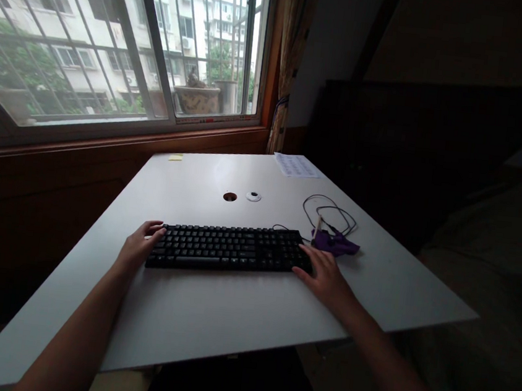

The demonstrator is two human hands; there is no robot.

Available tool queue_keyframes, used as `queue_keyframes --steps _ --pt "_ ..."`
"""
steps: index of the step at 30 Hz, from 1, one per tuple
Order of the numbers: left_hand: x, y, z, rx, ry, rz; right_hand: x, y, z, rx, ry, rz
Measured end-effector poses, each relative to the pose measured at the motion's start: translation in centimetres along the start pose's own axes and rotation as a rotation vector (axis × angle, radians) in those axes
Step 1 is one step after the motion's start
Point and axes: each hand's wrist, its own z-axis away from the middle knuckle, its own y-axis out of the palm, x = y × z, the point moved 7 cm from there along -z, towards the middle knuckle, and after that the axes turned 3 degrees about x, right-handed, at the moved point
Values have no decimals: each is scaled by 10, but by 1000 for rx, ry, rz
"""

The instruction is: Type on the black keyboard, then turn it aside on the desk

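A black keyboard [225,248] lies across the white desk, its long side facing me. At its left end my left hand [141,245] is closed around the edge, with the thumb at the near side and the fingers toward the far corner. My right hand [322,275] grips the opposite end in the same way, thumb on the near corner by the number keys. Just beyond the right hand is a purple cloth [342,246], with a thin pale stick [317,229] standing up beside it.
The white desk [210,327] has a round cable hole [230,197] and, next to it, a white disc-shaped cover [253,196]. A black cable [334,206] loops behind the cloth. Printed sheets [296,165] lie at the far edge, a yellow note [176,158] at the far left. A barred window [119,37] stands behind.
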Motion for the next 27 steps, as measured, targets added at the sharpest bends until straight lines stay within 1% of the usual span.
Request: queue_keyframes --steps 3,5,7,9,11,14,18,20,22,24,27 --pt "-6 1 0 -8 53 -95 4 -1 0 1 -5 42" --pt "-9 2 -1 -17 92 -124 15 -3 -4 3 -38 39" --pt "-9 2 -1 -21 108 -128 32 -5 -13 27 -109 14" --pt "-5 2 -2 -17 100 -127 55 -2 -25 87 -194 -22" --pt "0 2 -2 -18 89 -130 80 6 -41 179 -273 -65" --pt "3 -1 -3 -54 92 -140 116 27 -65 322 -385 -116" --pt "4 -7 -4 -144 94 -162 150 61 -91 457 -506 -61" --pt "5 -12 -4 -181 85 -169 161 76 -98 522 -559 -17" --pt "6 -16 -4 -206 78 -169 167 86 -101 578 -598 16" --pt "6 -17 -4 -212 77 -162 169 90 -102 604 -600 35" --pt "7 -16 -4 -200 79 -152 168 88 -103 601 -555 46"
